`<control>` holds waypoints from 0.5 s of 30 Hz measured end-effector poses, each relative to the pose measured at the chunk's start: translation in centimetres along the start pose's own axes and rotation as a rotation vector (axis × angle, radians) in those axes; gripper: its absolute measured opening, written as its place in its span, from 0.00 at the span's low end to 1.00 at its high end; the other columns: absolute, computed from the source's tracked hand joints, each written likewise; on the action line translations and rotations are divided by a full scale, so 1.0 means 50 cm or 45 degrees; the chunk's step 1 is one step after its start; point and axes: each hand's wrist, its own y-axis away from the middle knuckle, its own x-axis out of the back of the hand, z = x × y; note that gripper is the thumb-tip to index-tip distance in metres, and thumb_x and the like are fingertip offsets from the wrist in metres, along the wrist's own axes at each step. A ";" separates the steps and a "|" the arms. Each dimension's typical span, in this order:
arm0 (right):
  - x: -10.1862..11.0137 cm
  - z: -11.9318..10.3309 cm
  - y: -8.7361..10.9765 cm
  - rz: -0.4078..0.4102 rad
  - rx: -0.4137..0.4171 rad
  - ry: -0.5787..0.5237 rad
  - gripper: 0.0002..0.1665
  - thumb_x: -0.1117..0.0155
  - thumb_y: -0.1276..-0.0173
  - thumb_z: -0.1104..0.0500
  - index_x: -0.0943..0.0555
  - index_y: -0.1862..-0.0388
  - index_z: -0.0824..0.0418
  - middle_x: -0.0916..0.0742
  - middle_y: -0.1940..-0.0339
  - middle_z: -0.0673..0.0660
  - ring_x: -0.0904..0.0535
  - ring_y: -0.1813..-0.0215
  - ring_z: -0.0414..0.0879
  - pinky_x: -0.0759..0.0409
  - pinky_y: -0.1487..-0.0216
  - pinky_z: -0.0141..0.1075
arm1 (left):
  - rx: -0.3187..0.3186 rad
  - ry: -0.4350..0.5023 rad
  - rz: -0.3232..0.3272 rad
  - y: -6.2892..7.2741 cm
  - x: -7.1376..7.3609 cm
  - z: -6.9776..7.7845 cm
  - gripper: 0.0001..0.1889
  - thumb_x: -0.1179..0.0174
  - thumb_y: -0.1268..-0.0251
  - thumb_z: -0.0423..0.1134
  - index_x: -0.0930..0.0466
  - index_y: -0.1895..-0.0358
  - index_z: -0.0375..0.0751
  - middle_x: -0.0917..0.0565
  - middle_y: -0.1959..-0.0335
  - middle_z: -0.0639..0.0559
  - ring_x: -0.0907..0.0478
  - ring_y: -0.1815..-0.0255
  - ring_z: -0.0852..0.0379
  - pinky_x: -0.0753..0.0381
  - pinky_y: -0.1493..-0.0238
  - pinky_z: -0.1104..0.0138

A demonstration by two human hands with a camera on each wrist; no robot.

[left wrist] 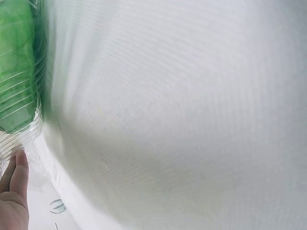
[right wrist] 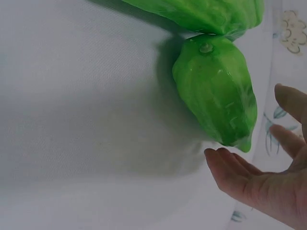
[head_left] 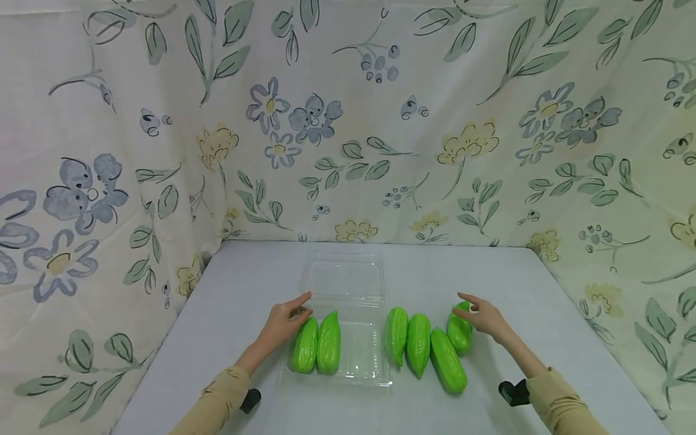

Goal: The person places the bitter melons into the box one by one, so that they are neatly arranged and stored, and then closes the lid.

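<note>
Two bright green gourds with pointed tips, a left one (head_left: pixel 305 347) and a right one (head_left: pixel 328 344), lie side by side in the left half of a clear plastic clamshell container (head_left: pixel 365 347). Its lid (head_left: pixel 345 277) is folded back flat. My left hand (head_left: pixel 284 320) is at the container's left side, by the far end of the left gourd; in the left wrist view its straight fingertips (left wrist: pixel 20 160) are right at the ribbed plastic. On the right, my right hand (head_left: pixel 484 314) has its thumb and fingers spread around the tip of a loose green gourd (right wrist: pixel 216 91), fingertips close beside it.
Three more green gourds, a left one (head_left: pixel 396 335), a middle one (head_left: pixel 418 344) and a slanting one (head_left: pixel 448 361), lie between the container and my right hand. The white table (head_left: pixel 261 272) is backed by a floral curtain (head_left: pixel 348 121).
</note>
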 end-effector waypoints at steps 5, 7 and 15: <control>-0.005 0.009 -0.004 -0.019 -0.022 -0.002 0.37 0.42 0.30 0.51 0.38 0.30 0.69 0.32 0.39 0.83 0.30 0.40 0.73 0.18 0.57 0.48 | -0.001 -0.001 -0.005 0.000 0.000 -0.001 0.23 0.36 0.39 0.36 0.24 0.40 0.36 0.11 0.65 0.49 0.14 0.63 0.54 0.17 0.58 0.57; -0.007 0.013 -0.006 -0.025 -0.025 -0.007 0.37 0.41 0.31 0.51 0.38 0.30 0.69 0.30 0.40 0.83 0.27 0.43 0.71 0.17 0.59 0.46 | -0.001 -0.002 -0.006 0.000 0.000 -0.001 0.23 0.37 0.39 0.36 0.24 0.40 0.36 0.11 0.65 0.50 0.14 0.63 0.55 0.17 0.59 0.58; -0.016 0.024 -0.010 -0.046 -0.040 -0.026 0.37 0.40 0.32 0.52 0.37 0.31 0.69 0.29 0.41 0.83 0.25 0.44 0.70 0.17 0.59 0.45 | -0.003 0.004 0.001 0.000 0.001 0.003 0.23 0.37 0.39 0.37 0.24 0.40 0.35 0.11 0.65 0.50 0.15 0.64 0.56 0.17 0.61 0.60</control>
